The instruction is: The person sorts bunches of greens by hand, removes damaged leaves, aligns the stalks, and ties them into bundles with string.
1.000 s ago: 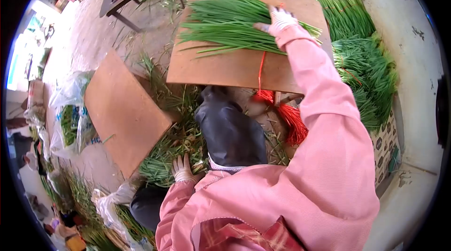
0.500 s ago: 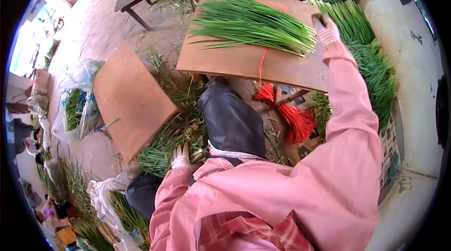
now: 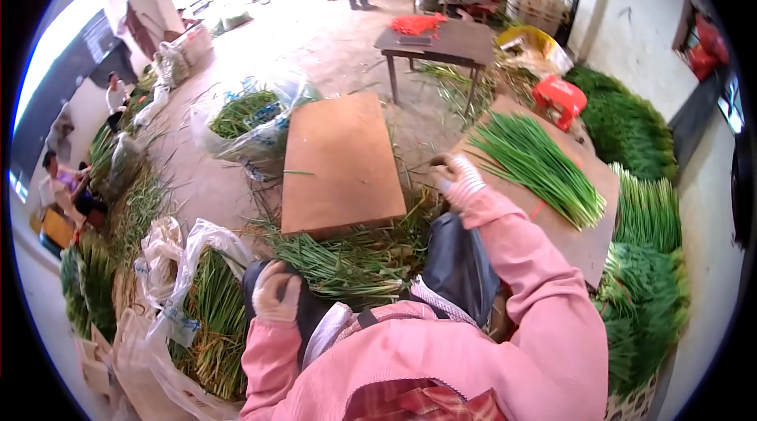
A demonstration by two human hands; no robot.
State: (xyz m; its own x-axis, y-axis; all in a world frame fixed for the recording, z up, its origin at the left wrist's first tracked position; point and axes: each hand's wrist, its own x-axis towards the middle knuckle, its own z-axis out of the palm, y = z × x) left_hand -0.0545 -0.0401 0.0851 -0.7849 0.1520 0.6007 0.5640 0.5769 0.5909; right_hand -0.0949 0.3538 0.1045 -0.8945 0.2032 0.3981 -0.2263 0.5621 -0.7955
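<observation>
A bunch of long green stalks with pale ends (image 3: 540, 161) lies across the wooden board (image 3: 579, 259) on my right. A red tie pokes out from under it. Beside the board's left edge is my right hand (image 3: 460, 175), in a pale glove with dark fingertips. Its fingers are curled together, and whatever they hold, if anything, is hidden. My left hand (image 3: 276, 291), also gloved, hovers over my left knee with fingers curled in and nothing visible in them. Loose green stalks (image 3: 339, 263) are heaped between the hands, below a second bare brown board (image 3: 343, 161).
Stacked green bundles (image 3: 643, 311) line the right wall. Plastic bags of stalks (image 3: 209, 318) stand at left, another (image 3: 252, 117) beyond. Farther off are a dark table (image 3: 441, 41) with red ties, a red stool (image 3: 560, 98) and several people.
The view has swung left and up. My right hand has gone from the board's right side to its left edge. My left hand has lifted off the loose stalks to my knee and curled.
</observation>
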